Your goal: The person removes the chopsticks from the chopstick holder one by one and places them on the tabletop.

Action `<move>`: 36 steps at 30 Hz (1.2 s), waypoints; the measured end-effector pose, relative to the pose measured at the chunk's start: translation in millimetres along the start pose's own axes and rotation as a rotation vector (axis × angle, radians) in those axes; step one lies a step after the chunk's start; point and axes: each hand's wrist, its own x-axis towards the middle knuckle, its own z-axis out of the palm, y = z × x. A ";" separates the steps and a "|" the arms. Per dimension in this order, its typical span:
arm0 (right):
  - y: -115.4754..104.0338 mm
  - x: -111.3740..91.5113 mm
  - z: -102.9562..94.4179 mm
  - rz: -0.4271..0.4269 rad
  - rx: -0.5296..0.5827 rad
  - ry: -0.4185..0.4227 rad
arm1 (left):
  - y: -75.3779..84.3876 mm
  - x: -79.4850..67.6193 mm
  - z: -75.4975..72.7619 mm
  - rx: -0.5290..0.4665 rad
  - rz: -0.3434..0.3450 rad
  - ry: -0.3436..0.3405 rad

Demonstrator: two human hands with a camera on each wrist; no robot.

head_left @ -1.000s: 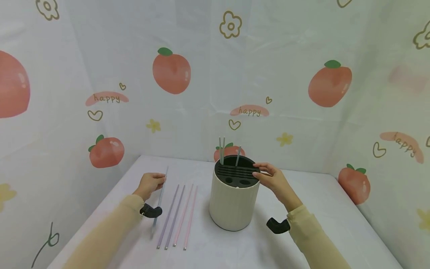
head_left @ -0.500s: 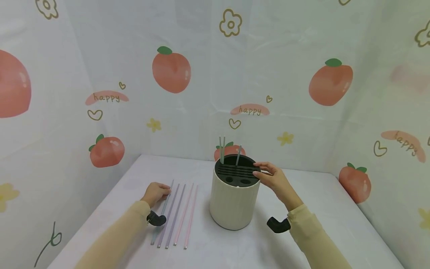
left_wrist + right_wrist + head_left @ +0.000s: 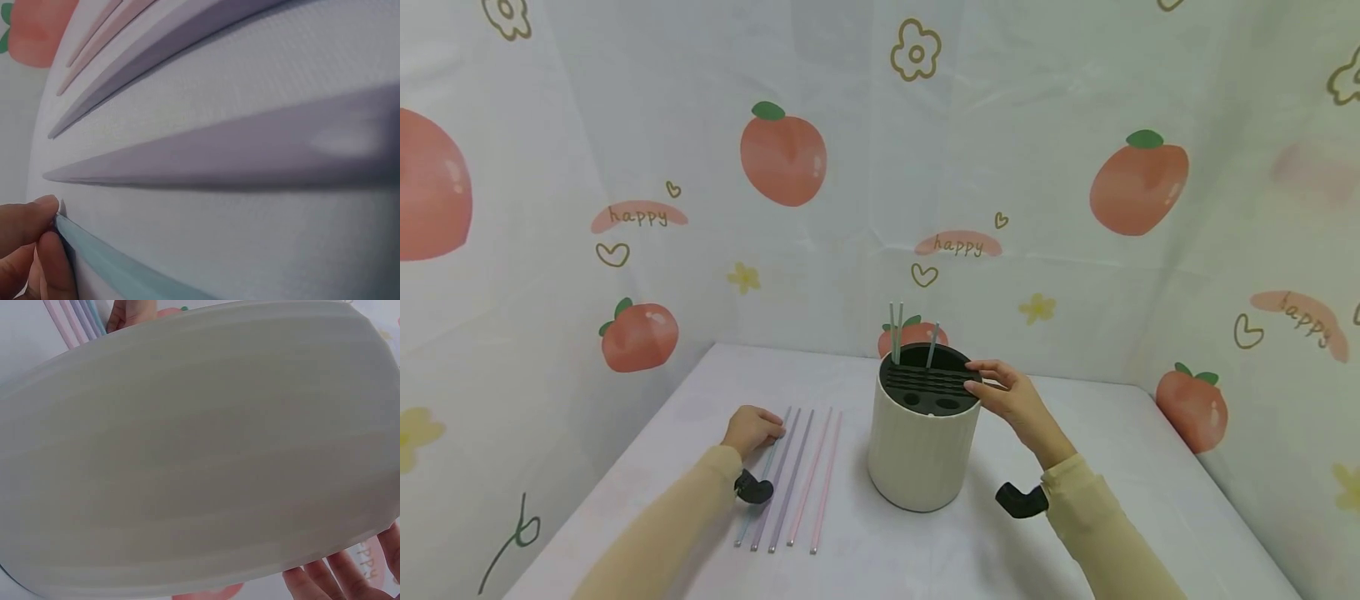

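Observation:
In the head view my left hand [image 3: 752,429] pinches the far end of a light blue chopstick [image 3: 745,529] between thumb and fingertips. That chopstick lies along the table beside two purple chopsticks [image 3: 792,483]; two pink chopsticks [image 3: 826,492] lie farther right. The left wrist view shows the thumb and fingers at the tip of the blue chopstick [image 3: 125,272]. My right hand [image 3: 1015,408] holds the right rim of a cream ribbed utensil holder [image 3: 919,458], fingers spread at its black slotted top [image 3: 929,406]. Its wall [image 3: 200,450] fills most of the right wrist view.
Two pale green chopsticks [image 3: 896,333] and one bluish chopstick [image 3: 933,346] stand upright in the holder's back opening. The white table [image 3: 1112,492] ends at a patterned curtain [image 3: 1030,167] behind and at both sides.
My left hand has moved right and nearer with the blue chopstick, bringing it down next to the purple pair. My right hand has stayed on the holder's rim.

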 end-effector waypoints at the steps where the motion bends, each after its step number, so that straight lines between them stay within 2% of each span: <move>1: 0.0 0.0 0.1 0.001 -0.001 0.001 | -0.5 0.3 0.1 0.005 0.002 0.000; 6: 0.2 0.0 0.9 -0.001 -0.004 0.002 | -3.8 1.8 0.6 0.015 0.004 0.009; 13: 0.1 -0.2 1.4 -0.002 0.002 0.004 | -3.4 -1.4 0.4 -0.020 0.010 0.006; 17: 1.1 0.3 0.9 -0.004 0.002 0.002 | 0.9 -5.0 1.7 -0.103 -0.003 0.007; 20: 2.6 1.9 -0.2 -0.002 0.008 0.001 | 13.0 -8.0 2.6 -0.215 0.026 -0.003; 24: 3.5 3.5 -1.9 0.002 0.016 0.004 | 48.6 -14.3 3.8 -0.362 0.139 -0.036; 31: 4.2 3.2 -2.2 0.011 0.022 0.016 | 137.3 -37.8 5.8 -0.544 0.347 -0.126; 34: 4.6 3.1 -1.3 0.007 0.026 0.011 | 167.7 -45.9 10.1 -0.622 0.390 -0.181; 36: 4.6 3.3 -0.4 0.007 0.030 0.011 | 181.8 -49.6 14.3 -0.644 0.406 -0.216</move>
